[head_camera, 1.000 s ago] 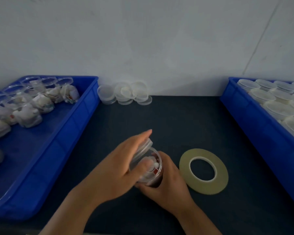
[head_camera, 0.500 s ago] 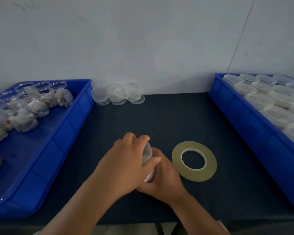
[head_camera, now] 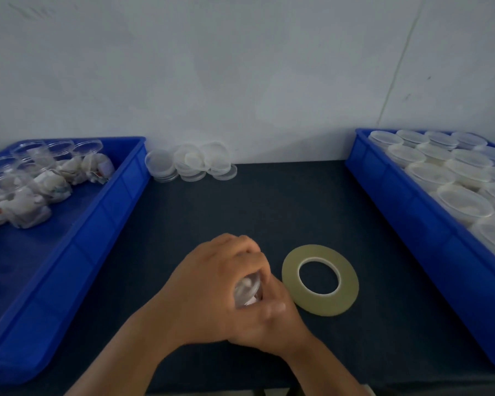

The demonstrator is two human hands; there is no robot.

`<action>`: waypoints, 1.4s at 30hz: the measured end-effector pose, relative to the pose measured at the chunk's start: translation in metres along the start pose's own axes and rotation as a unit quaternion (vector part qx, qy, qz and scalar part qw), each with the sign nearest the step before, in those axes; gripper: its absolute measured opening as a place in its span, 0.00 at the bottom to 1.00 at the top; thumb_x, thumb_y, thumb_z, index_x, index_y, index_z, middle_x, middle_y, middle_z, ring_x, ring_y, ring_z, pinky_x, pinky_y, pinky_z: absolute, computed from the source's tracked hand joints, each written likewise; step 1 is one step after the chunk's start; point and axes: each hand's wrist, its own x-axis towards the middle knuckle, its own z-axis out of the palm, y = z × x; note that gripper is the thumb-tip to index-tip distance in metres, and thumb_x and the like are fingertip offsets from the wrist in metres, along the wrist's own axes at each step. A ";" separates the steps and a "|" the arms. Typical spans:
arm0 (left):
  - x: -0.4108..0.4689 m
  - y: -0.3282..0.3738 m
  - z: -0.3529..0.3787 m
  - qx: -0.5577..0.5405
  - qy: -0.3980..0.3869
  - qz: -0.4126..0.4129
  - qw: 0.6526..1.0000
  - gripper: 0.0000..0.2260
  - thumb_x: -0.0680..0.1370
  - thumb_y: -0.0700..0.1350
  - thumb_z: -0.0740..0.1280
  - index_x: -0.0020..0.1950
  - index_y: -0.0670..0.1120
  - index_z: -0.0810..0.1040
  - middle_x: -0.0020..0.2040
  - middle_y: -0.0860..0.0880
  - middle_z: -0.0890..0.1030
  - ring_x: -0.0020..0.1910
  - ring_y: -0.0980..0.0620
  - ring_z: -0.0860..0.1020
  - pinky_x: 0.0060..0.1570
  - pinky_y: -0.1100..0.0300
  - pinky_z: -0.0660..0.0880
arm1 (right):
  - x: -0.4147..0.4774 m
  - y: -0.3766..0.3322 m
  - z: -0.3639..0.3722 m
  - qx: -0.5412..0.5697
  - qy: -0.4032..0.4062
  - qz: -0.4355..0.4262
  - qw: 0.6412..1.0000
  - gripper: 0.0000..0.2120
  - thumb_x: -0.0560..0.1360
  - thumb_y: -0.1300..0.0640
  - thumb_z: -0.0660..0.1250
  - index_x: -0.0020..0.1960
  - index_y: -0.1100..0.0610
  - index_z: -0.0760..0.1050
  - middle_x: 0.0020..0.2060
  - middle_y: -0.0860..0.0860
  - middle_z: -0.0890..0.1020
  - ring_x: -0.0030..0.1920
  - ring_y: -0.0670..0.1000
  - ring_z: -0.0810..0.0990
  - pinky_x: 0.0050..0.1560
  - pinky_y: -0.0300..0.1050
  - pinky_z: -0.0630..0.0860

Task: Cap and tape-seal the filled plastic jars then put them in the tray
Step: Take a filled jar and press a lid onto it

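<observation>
The step in hand seems to be the capping. The left hand (head_camera: 209,287) is curled over the top of the jar (head_camera: 247,291), and the right hand (head_camera: 272,318) grasps its body from below. To do it well, the right hand should probably hold the body firm while the left presses the cap level, so that the seam is even for the tape.

The jar is at 6 o'clock on the dark table (head_camera: 269,210), with the tape roll (head_camera: 323,305) near it at its 3 o'clock. Only a small part of it shows between the fingers: clear plastic with white contents. The cap is hidden.
</observation>
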 end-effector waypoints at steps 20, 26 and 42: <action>-0.002 0.003 0.029 -0.086 0.140 -0.168 0.972 0.32 0.67 0.76 0.70 0.69 0.68 0.71 0.62 0.69 0.73 0.62 0.69 0.73 0.49 0.73 0.69 | 0.001 -0.001 -0.003 0.064 0.054 0.021 0.996 0.37 0.68 0.61 0.85 0.71 0.55 0.72 0.60 0.52 0.83 0.59 0.58 0.85 0.53 0.57 0.85; 0.004 -0.014 0.016 -0.127 0.073 -0.122 0.982 0.31 0.68 0.71 0.73 0.70 0.67 0.74 0.66 0.70 0.74 0.66 0.68 0.73 0.59 0.67 0.73 | 0.003 -0.002 -0.004 0.076 0.035 0.027 0.996 0.35 0.69 0.61 0.85 0.71 0.59 0.71 0.58 0.54 0.84 0.59 0.61 0.84 0.55 0.61 0.83; 0.005 -0.026 0.042 -0.199 0.172 -0.136 0.955 0.21 0.70 0.61 0.73 0.63 0.60 0.84 0.61 0.69 0.81 0.63 0.66 0.79 0.60 0.73 0.73 | 0.003 -0.008 -0.003 -0.003 0.051 0.061 0.997 0.33 0.68 0.49 0.85 0.68 0.42 0.73 0.60 0.43 0.85 0.59 0.49 0.86 0.54 0.50 0.85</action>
